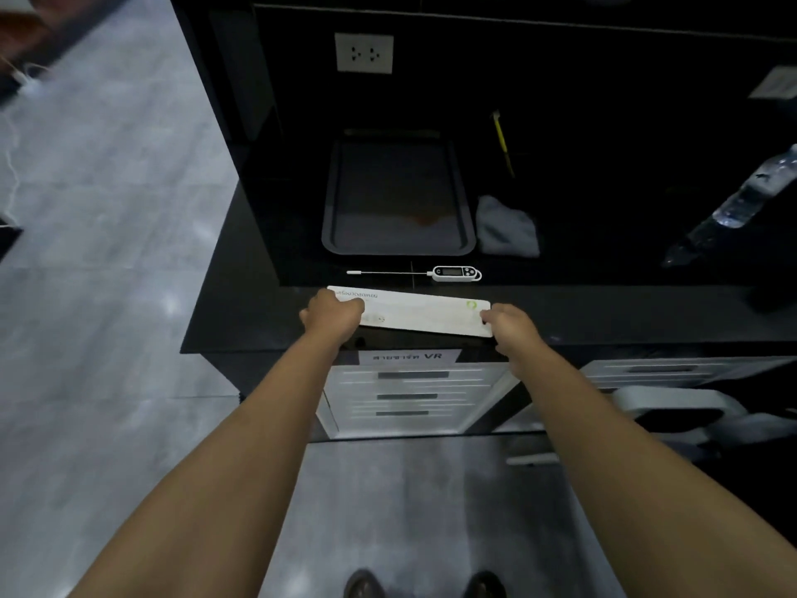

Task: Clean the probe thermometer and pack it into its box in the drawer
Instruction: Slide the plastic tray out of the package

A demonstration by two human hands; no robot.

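Two dark shoes (pixel 425 585) peek in at the bottom, cut off by the edge, on a smooth grey floor (pixel 108 295). Two bare arms reach forward. The left hand (pixel 332 315) grips the left end of a long, flat white box (pixel 425 315), with its fingers curled over the top edge. The right hand (pixel 511 328) pinches the right end. The box looks like thin card with small print that is too blurry to read, and it sits at the front edge of the shiny black desk (pixel 241 304). Under the desk is a white drawer unit (pixel 409 394) with dark slot handles and a paper label. Just behind the box lies the probe thermometer (pixel 431 273), flat on the desk, with a thin metal stick and a small white head with a screen. Farther back sit a dark tray (pixel 399 248) with round corners, a soft crumpled grey cloth (pixel 506 228), and a clear plastic bottle (pixel 750 196) on its side. A white wall socket (pixel 364 53) is on the dark back wall.
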